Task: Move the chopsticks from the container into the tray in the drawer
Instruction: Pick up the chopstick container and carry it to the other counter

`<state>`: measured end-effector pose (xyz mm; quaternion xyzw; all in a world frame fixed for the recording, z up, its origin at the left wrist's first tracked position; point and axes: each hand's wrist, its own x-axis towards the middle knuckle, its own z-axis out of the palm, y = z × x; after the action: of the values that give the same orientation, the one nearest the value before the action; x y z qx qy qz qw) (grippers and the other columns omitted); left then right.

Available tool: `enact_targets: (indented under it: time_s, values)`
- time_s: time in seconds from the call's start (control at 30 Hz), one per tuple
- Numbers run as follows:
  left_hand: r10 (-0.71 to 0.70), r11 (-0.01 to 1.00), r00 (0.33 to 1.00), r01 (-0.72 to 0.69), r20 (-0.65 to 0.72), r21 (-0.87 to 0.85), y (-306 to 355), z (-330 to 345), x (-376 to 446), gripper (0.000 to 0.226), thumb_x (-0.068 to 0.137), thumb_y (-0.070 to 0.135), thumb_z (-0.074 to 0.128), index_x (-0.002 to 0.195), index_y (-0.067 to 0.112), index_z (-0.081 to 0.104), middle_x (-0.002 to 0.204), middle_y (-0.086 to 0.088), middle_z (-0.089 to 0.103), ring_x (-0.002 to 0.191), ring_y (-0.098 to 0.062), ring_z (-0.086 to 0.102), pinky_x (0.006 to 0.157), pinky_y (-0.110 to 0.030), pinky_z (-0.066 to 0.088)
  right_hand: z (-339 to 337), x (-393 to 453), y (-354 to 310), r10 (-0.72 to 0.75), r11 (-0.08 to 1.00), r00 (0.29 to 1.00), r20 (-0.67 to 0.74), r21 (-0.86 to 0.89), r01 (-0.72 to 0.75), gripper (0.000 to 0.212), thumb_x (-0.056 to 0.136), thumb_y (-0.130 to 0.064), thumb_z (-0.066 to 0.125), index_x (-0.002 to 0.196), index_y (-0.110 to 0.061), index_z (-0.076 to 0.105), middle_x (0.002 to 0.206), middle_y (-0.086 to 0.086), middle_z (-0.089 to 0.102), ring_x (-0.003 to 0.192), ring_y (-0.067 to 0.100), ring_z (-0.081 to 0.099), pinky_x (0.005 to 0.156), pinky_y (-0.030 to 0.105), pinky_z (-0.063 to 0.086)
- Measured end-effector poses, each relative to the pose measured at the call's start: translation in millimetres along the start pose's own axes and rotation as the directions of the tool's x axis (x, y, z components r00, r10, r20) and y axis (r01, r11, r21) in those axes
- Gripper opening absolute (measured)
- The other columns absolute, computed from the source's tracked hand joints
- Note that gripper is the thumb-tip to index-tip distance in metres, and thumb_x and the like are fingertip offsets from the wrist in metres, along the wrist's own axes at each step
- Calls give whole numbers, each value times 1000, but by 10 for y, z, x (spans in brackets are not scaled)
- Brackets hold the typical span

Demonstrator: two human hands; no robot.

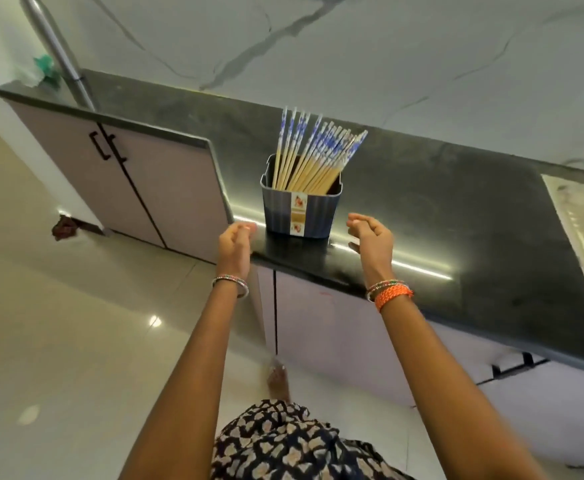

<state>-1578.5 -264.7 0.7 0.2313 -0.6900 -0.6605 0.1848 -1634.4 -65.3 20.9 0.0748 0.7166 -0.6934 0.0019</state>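
Your left hand (236, 241) and right hand (370, 233) are both raised in front of the black countertop (457, 216), one on either side of the grey ribbed container (299, 211). Neither hand touches it: each hangs just beside a wall of the container, fingers loosely curled inward and holding nothing. The chopsticks (313, 152) are all in the container, a bundle leaning to the right, pale wooden shafts down inside and blue-and-white patterned ends fanned out above the rim. The container stands near the front edge of the countertop (a paper label runs down its near face), with the marble-veined wall (353, 46) behind it. Below the counter you can see pale cabinet doors (145, 188) with black handles, all closed from this angle. Your left wrist carries thin bangles (231, 285); your right carries bangles and an orange thread band (392, 295). A metal pipe (58, 50) runs up the wall at the far left.
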Motion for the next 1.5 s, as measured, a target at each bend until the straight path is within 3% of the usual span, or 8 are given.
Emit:
enact_targets:
  time_s: [0.27,0.43,0.57,0.87,1.0,1.1,1.27,1.5]
  values:
    - [-112,959,987,139,119,-246,189,492,1270,35,95,25,34,120,10,54,128,-13,55,116,-23,52,98,-35,43,548,882,-105,145,961,988,44,230,-152,48,101,-40,30,132,-12,54,139,10,53,130,25,47,113,47,32]
    - [-101,897,942,226,321,-380,107,674,1475,51,98,26,28,77,23,75,75,4,74,73,-6,69,66,-23,54,726,1167,-64,175,898,978,110,390,-205,52,97,-44,39,127,-6,57,127,18,62,121,35,57,109,53,37]
    - [-96,864,918,268,384,-426,-33,702,1457,58,99,25,22,78,28,76,74,10,75,73,0,69,62,-14,54,688,1243,158,225,898,968,114,362,-251,45,97,-43,42,122,-12,62,123,11,66,120,30,58,111,51,35]
    - [-55,839,967,180,249,-514,165,698,1453,43,94,35,34,89,23,74,84,6,75,86,-9,69,72,-24,54,787,1515,-171,171,901,924,342,326,-287,40,92,-46,44,93,-25,78,101,1,76,99,19,70,99,42,47]
    - [3,855,996,41,84,-516,436,468,1391,42,95,33,33,88,23,73,79,8,74,82,-9,69,75,-27,52,1009,1526,-461,108,918,866,489,286,-276,49,97,-44,37,77,-30,80,82,-5,78,76,10,74,65,23,58]
    - [25,839,997,-58,-68,-540,525,172,1234,49,96,30,29,82,30,76,77,12,75,77,-2,69,71,-23,54,1266,1412,-532,88,931,780,620,228,-286,47,94,-50,39,75,-32,79,81,-7,78,75,8,74,61,21,57]
    - [-48,753,940,-189,-339,-631,295,-457,551,57,97,26,21,84,29,76,81,13,75,80,-1,69,68,-16,54,1817,834,-249,132,931,585,800,102,-349,39,90,-50,46,97,-21,71,99,2,74,94,20,68,94,46,50]
    - [-230,698,698,-367,-678,-615,-80,-1275,-1135,52,96,34,23,92,23,74,88,8,75,86,-9,69,75,-25,55,2082,-767,228,310,895,126,942,-245,-371,46,96,-46,36,83,-25,75,87,-2,76,82,16,70,78,33,54]
